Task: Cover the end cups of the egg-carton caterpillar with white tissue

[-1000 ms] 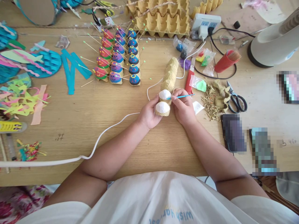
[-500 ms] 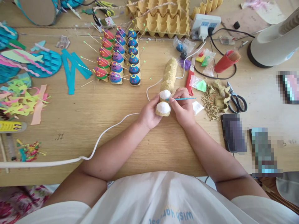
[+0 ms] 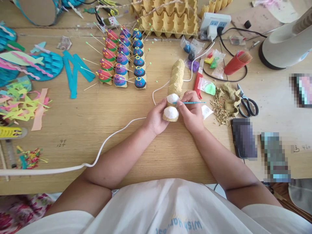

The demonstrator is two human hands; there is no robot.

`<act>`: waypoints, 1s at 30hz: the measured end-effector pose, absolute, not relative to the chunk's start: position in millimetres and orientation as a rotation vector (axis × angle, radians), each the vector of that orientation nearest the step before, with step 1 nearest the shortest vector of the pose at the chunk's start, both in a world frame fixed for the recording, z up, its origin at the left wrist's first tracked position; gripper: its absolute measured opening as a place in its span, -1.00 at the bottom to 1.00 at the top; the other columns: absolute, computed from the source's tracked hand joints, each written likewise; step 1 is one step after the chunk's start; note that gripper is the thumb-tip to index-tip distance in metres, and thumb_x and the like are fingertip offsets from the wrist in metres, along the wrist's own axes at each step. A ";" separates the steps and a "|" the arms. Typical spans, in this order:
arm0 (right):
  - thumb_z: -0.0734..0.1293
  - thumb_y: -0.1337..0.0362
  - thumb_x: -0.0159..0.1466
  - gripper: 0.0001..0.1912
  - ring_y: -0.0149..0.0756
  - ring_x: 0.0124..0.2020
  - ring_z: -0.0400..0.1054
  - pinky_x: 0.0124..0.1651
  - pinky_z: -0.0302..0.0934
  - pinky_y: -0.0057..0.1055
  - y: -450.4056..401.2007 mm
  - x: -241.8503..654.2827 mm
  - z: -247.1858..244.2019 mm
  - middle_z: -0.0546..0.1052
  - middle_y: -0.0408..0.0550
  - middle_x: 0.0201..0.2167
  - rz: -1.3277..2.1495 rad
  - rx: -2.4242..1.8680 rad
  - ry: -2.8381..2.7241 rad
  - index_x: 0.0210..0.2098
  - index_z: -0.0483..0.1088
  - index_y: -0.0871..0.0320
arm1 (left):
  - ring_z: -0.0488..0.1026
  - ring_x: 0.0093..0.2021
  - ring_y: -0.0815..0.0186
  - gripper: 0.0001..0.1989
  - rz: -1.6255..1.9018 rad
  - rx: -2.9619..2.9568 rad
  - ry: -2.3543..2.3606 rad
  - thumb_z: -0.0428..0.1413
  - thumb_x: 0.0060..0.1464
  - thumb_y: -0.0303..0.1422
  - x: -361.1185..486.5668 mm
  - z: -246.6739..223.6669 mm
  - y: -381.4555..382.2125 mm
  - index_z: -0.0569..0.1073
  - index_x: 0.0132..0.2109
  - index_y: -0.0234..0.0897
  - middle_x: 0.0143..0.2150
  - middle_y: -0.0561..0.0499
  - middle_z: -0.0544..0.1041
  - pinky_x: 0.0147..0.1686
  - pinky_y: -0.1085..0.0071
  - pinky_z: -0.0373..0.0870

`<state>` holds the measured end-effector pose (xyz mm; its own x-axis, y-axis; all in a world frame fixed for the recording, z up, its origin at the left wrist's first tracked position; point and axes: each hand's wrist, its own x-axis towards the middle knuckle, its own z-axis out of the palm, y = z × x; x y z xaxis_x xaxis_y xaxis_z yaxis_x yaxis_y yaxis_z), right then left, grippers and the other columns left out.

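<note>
A strip of egg carton (image 3: 175, 79) points away from me, its two nearest bumps covered in white and the farther ones bare tan. My left hand (image 3: 157, 118) is closed around the near end of the strip from the left side. Between the thumb and fingers of my right hand (image 3: 191, 112) is a thin blue stick tool (image 3: 196, 102), its tip at the edge of the second white bump. A small white packet (image 3: 206, 111) lies just right of my right hand.
Painted egg-carton caterpillars (image 3: 120, 60) with pin-like feelers stand at the back left. Scissors (image 3: 247, 105), torn carton scraps (image 3: 226, 100), a red-handled knife (image 3: 198, 83) and clay bags (image 3: 207, 87) lie to the right. A white cable (image 3: 107, 139) crosses the table under my left arm.
Hardly anything differs. The blue tool and the strip have shifted very slightly to the right, with both hands keeping their hold.
</note>
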<state>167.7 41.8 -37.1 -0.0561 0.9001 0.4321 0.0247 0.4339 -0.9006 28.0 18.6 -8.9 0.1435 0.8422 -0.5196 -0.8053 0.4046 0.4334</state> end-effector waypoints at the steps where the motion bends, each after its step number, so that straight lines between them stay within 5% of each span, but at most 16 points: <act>1: 0.49 -0.04 0.39 -0.65 -0.24 -0.12 0.30 0.11 0.25 -0.16 41.9 167.7 -37.0 0.33 -0.14 -0.24 0.902 -0.869 -1.443 -0.32 0.41 0.03 | 0.67 -0.15 0.35 -0.73 1.189 0.060 0.785 0.05 0.51 -0.33 28.1 -8.4 18.6 0.65 -0.03 -0.31 -0.24 0.02 0.71 -0.05 0.46 0.50; 30: 0.57 -0.10 0.24 -0.53 -0.33 -0.28 0.23 -0.15 0.19 -0.32 45.0 162.2 -36.6 0.33 -0.19 -0.33 1.251 -0.799 -1.110 -0.35 0.31 0.03 | 0.55 -0.31 0.45 -0.79 1.250 0.279 0.832 0.19 0.42 -0.32 29.7 -15.4 12.2 0.57 -0.24 -0.25 -0.27 0.09 0.66 -0.27 0.53 0.39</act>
